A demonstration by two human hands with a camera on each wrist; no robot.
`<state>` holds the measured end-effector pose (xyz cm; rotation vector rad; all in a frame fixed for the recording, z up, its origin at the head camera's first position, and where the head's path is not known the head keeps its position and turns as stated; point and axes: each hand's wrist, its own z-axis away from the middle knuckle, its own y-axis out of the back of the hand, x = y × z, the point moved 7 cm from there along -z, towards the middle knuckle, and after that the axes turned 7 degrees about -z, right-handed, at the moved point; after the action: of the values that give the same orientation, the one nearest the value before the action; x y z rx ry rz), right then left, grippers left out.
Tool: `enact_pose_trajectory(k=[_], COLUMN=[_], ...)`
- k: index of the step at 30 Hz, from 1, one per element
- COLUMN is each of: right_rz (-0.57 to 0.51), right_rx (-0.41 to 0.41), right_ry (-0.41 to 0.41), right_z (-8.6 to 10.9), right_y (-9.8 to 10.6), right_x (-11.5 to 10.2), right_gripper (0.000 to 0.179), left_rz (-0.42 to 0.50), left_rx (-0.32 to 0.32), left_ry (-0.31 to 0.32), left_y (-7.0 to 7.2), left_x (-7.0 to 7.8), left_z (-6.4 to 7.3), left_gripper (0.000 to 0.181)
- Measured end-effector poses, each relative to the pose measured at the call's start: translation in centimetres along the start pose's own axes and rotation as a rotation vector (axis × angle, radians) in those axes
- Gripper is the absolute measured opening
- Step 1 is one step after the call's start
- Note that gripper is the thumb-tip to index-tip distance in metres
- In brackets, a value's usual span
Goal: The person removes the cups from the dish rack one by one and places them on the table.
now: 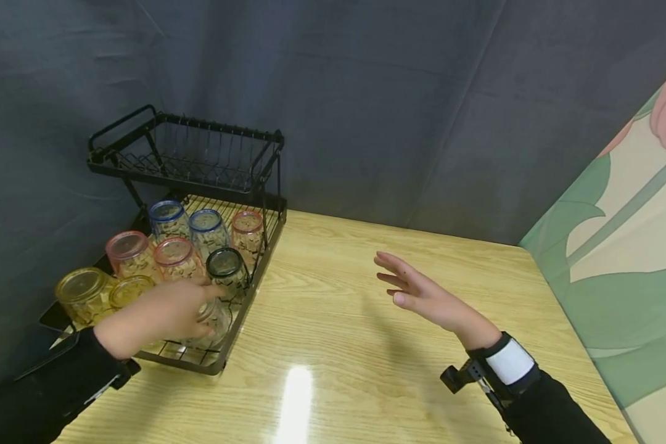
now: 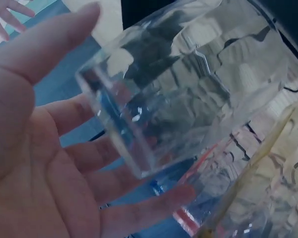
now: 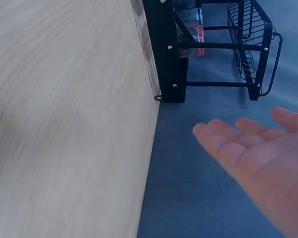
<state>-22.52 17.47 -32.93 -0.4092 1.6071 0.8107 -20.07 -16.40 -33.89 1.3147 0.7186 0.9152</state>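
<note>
My left hand (image 1: 163,311) is over the front right corner of the rack's lower tier, at an upside-down clear glass (image 1: 219,322). In the left wrist view the thumb and the spread fingers stand on either side of that clear glass (image 2: 198,94), and the thumb shows apart from it. Just behind it, near the fingertips, stands a black-rimmed glass (image 1: 226,264). My right hand (image 1: 422,296) is raised over the table with its fingers extended and nothing in it.
A black two-tier dish rack (image 1: 216,369) stands at the left of the wooden table (image 1: 333,296). Its lower tier also bears upside-down glasses with yellow (image 1: 81,285), red (image 1: 127,245) and blue (image 1: 166,211) rims. A dark curtain (image 1: 377,111) hangs behind.
</note>
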Motion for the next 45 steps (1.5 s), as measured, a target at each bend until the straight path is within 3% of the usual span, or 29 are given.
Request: enact_pose_trajectory(k=[12, 18, 26, 32, 38, 45], right_rz=[-0.084, -0.162, -0.329, -0.451, -0.568, -0.715], right_rx=[-0.065, -0.068, -0.092, -0.073, -0.087, -0.056], right_ry=[0.108, 0.160, 0.232, 0.320, 0.404, 0.450], right_z=[0.7, 0.7, 0.6, 0.2, -0.3, -0.7], right_y=[-1.2, -1.3, -1.4, -1.3, -1.2, -1.3], right_x=[-0.5, -0.9, -1.8, -3.0, -3.5, -4.2], right_gripper=[0.065, 0.068, 0.074, 0.077, 0.080, 0.085], left_rz=[-0.031, 0.001, -0.043, -0.007, 0.099, 0.283], left_rx=[-0.071, -0.042, 0.162, 0.392, 0.583, 0.713], left_ry=[-0.002, 0.022, -0.010, -0.045, -0.040, -0.012], left_y=[-0.1, 1.9, 7.3, 10.7, 12.0, 12.2], left_x=[0.5, 0.4, 2.1, 3.7, 4.8, 5.5], left_z=[-0.4, -0.1, 0.7, 0.5, -0.3, -1.4], left_gripper=[0.067, 0.067, 0.069, 0.066, 0.066, 0.065])
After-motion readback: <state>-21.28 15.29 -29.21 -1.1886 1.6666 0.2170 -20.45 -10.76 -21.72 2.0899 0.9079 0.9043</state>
